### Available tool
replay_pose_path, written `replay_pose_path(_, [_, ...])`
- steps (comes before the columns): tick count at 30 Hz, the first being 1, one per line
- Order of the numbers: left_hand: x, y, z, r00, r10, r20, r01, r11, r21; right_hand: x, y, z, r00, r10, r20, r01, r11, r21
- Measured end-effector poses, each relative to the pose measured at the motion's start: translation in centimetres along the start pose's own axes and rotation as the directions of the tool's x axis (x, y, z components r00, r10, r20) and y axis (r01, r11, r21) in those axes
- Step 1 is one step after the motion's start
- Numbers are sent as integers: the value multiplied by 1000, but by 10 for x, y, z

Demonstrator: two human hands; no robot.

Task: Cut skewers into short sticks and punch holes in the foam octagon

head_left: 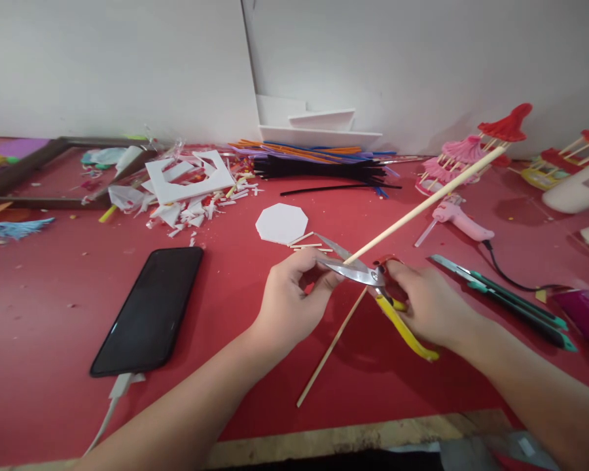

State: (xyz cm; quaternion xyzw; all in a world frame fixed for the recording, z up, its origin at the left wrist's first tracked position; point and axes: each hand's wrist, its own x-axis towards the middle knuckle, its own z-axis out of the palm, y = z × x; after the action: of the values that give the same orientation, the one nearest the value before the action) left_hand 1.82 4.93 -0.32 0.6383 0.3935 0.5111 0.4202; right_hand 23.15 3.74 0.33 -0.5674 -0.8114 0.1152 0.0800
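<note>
My right hand (429, 304) is closed round the red and yellow handles of a pair of scissors (360, 270), whose metal blades are open and point left. A long thin wooden stick (425, 205) runs between the blades and slants up to the right. My left hand (294, 297) is curled in a pinch at the stick's near end, right beside the blades. A second wooden stick (330, 349) lies on the red table (53, 307) below my hands. Short cut stick pieces (310, 245) lie beside a white octagon of foam board (281, 223).
A black phone (150, 309) on a white cable lies at the left. White board scraps (186, 190), a bundle of coloured pipe cleaners (319, 165), a pink glue gun (459, 219), green-handled knives (508, 302) and small pagoda models (476, 150) surround the work area. The table's front edge (353, 435) runs below.
</note>
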Motion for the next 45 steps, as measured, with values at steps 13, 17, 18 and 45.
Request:
replay_pose_path(13, [-11,-10,6,993,28,117,-25,999,-29,2,-2,1,1000,-28,-1,28,996,82])
replay_pose_path(17, [-7,-7,5,978,-18,207,45,991,-129,2,-2,-3,999,-23,23,20,989,147])
replay_pose_path(18, [-6,-6,5,976,-23,215,55,987,-148,2,-2,-5,999,-17,31,12,987,161])
replay_pose_path(45, [-10,-1,6,988,64,140,-89,979,182,-3,-3,-5,1000,-20,9,18,993,117])
